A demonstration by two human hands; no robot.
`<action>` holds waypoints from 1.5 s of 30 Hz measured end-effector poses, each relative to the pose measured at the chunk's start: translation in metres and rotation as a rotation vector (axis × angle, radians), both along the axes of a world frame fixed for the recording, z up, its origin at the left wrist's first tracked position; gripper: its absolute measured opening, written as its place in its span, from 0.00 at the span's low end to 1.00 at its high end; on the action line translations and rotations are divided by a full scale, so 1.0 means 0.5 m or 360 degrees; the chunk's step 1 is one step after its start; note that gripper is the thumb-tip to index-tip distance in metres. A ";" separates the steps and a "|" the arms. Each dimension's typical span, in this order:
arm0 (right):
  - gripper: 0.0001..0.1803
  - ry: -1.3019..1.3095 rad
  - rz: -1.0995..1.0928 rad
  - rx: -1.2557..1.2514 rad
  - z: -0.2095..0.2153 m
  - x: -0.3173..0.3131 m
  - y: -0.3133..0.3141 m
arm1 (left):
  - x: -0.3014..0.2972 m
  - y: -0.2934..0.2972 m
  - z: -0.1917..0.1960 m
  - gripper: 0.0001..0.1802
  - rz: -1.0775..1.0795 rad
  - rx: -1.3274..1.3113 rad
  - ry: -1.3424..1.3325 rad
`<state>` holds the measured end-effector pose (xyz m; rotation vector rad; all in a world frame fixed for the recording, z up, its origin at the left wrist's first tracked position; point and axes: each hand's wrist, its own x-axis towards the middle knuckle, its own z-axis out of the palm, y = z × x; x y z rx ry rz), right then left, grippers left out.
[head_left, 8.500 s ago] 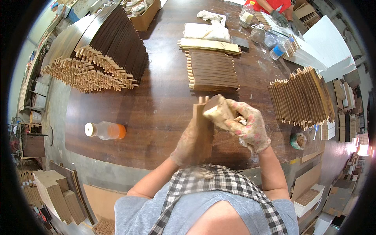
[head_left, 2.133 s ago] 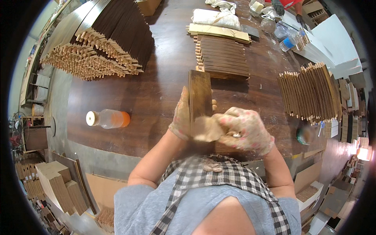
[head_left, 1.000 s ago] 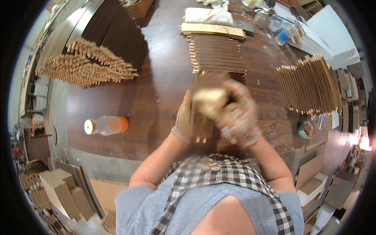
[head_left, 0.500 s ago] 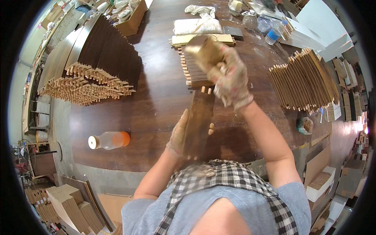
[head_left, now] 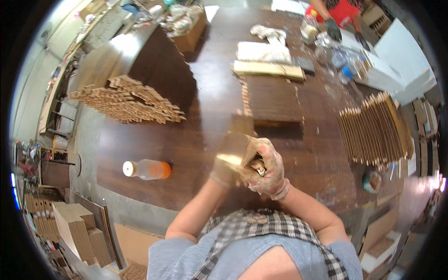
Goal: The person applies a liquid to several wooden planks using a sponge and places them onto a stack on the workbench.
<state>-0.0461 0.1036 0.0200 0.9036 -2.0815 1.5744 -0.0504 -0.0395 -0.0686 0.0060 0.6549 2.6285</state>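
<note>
My right hand [head_left: 268, 172], in a stained pale glove, is closed on a tan, shiny folded sheet [head_left: 234, 147] whose kind I cannot make out. Its fingers curl round a hollow, crumpled-looking edge. Close beside it, my left hand [head_left: 223, 173], gloved too, is blurred and partly covered by the sheet. A dark brown wooden board [head_left: 242, 123] runs from the left hand, with its far end showing beyond the sheet. Just past it, a row of similar dark boards with pale dowels [head_left: 273, 100] lies on the table [head_left: 186, 154].
A tall stack of dowelled boards [head_left: 163, 70] stands at left, a smaller stack [head_left: 373, 133] at right. A bottle with orange contents [head_left: 148, 169] lies at left. Far off are folded white cloths [head_left: 263, 51] and a co-worker's dark-gloved hand [head_left: 333, 30]. A jar [head_left: 372, 181] stands near the right edge.
My right hand has come down and nearer with the tan sheet, now over the board and my left hand. The view has shifted, and a co-worker's gloved hands appear at the far right.
</note>
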 end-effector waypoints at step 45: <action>0.32 -0.1099 -0.0342 -0.0355 -0.112 0.096 0.176 | -0.343 -0.186 -0.122 0.29 0.0635 -0.4227 0.0729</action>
